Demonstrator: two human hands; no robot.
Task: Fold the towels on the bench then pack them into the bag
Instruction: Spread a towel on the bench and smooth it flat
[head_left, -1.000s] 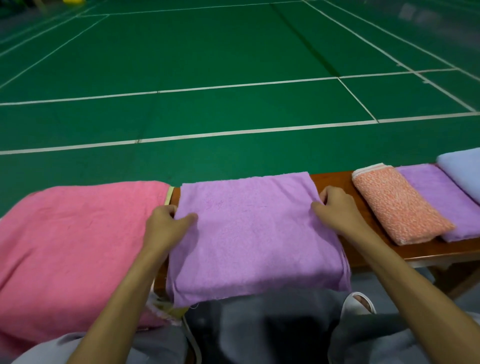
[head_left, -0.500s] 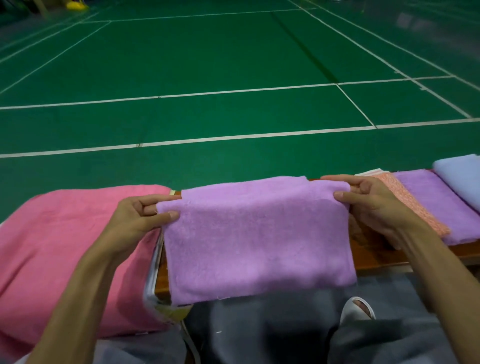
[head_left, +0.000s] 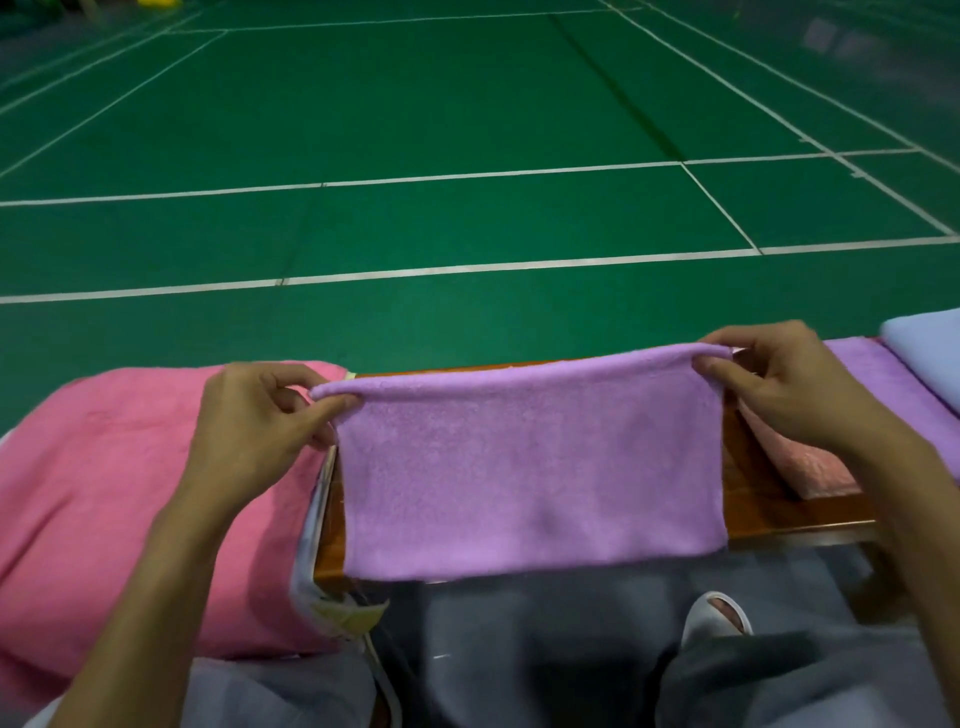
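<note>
A folded purple towel (head_left: 530, 467) hangs in the air above the wooden bench (head_left: 769, 512). My left hand (head_left: 260, 431) pinches its top left corner and my right hand (head_left: 779, 389) pinches its top right corner. The towel's lower edge dangles in front of the bench's near edge. To the left, a large pink towel (head_left: 104, 493) lies spread out. At the right, a folded orange-pink towel (head_left: 800, 467), a second purple towel (head_left: 893, 395) and a pale blue towel (head_left: 924, 348) lie side by side on the bench. The bag is not clearly visible.
Green court flooring with white lines (head_left: 467, 182) stretches beyond the bench. My grey-trousered legs (head_left: 519, 649) and a white slipper (head_left: 717, 618) are below. A thin metal frame edge (head_left: 317, 519) runs along the bench's left end.
Both hands have lifted the purple towel off the bench by its far corners and raised it, so it now hangs vertically. The view has tilted down slightly.
</note>
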